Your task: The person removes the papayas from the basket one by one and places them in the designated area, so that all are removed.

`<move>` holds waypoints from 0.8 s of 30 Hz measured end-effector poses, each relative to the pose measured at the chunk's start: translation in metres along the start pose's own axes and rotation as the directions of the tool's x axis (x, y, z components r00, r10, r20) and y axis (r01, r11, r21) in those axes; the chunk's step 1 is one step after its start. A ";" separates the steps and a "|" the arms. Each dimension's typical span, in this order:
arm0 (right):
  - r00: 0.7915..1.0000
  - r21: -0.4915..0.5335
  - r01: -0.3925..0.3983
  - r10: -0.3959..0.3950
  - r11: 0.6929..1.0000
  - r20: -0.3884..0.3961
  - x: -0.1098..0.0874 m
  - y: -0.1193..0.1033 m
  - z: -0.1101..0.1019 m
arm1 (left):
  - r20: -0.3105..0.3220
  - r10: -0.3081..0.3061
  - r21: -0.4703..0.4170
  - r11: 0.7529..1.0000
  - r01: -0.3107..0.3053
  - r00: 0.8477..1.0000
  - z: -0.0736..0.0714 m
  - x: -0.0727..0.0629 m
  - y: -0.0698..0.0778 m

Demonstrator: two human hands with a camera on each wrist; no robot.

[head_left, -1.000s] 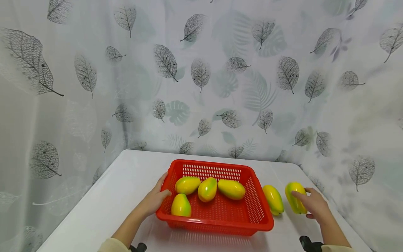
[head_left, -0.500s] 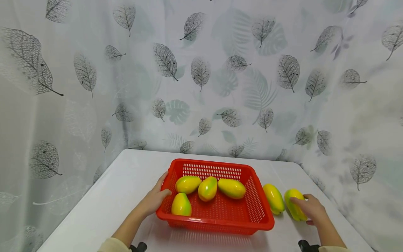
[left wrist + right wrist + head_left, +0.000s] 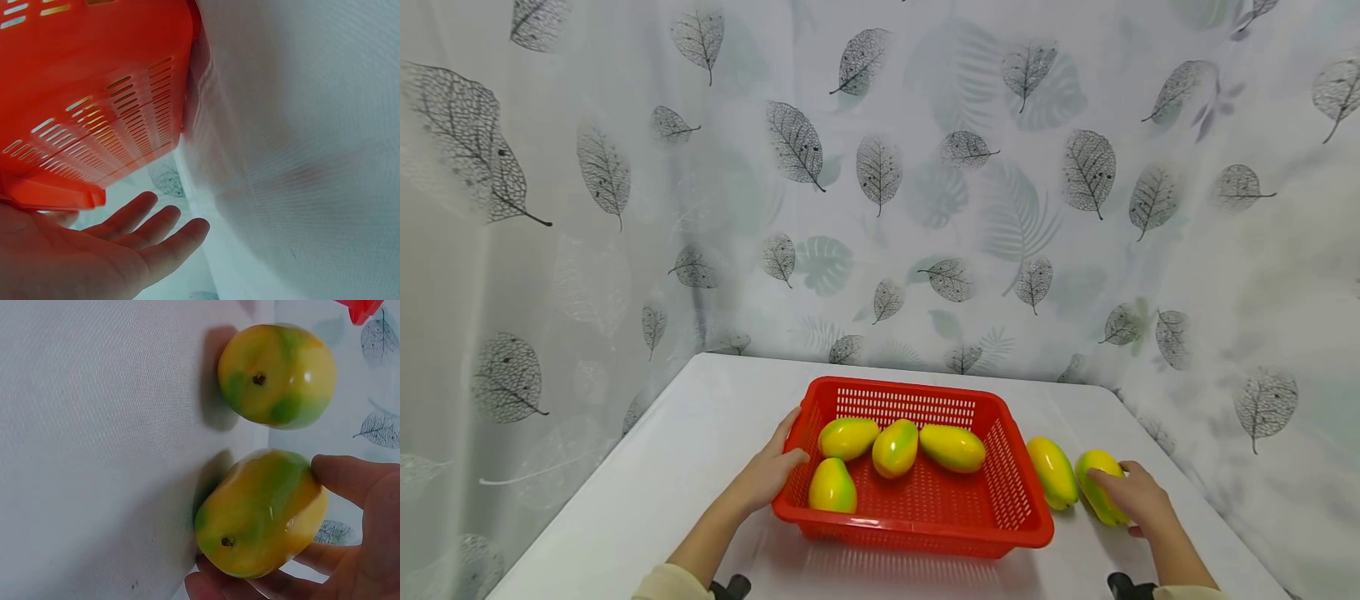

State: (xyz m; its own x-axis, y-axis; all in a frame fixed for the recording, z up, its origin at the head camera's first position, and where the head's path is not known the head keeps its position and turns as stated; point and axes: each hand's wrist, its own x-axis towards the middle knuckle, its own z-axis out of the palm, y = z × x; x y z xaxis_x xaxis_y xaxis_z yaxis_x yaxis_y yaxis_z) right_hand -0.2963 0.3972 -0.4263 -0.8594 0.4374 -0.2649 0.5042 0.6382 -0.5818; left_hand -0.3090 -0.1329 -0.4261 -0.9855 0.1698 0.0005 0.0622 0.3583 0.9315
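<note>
Right hand [image 3: 1138,497] clasps a mango-shaped yellow-green fruit [image 3: 259,515] between thumb and fingers, to the right of the red plastic basket [image 3: 925,532]; contact with the white tabletop [image 3: 700,425] cannot be told. A second fruit [image 3: 1052,473] lies just beside it, nearer the basket. Left hand [image 3: 767,477] holds the basket's left rim, thumb hooked over, other fingers extended outside. Four similar fruits [image 3: 895,450] rest within, three along the far side and one near left.
</note>
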 end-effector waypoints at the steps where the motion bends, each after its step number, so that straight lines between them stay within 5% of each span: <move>1: 1.000 0.002 -0.003 0.003 1.000 -0.002 0.000 0.000 0.000 | -0.001 -0.001 0.001 1.000 0.001 1.000 0.000 0.000 0.000; 17: 1.000 -0.028 0.016 -0.016 0.999 0.026 0.000 0.000 -0.002 | -0.004 0.009 0.007 1.000 -0.009 1.000 0.001 0.001 0.000; 24: 0.997 -0.111 0.058 -0.063 0.992 -0.039 -0.005 -0.010 -0.007 | -0.008 0.009 0.012 1.000 -0.009 1.000 0.000 0.000 0.001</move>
State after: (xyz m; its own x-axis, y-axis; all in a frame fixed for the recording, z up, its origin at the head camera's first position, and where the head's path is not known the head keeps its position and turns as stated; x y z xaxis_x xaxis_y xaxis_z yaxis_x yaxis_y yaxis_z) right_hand -0.2963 0.3931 -0.4135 -0.8854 0.4206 -0.1980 0.4597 0.7292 -0.5070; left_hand -0.3086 -0.1325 -0.4250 -0.9861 0.1656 0.0116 0.0727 0.3675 0.9272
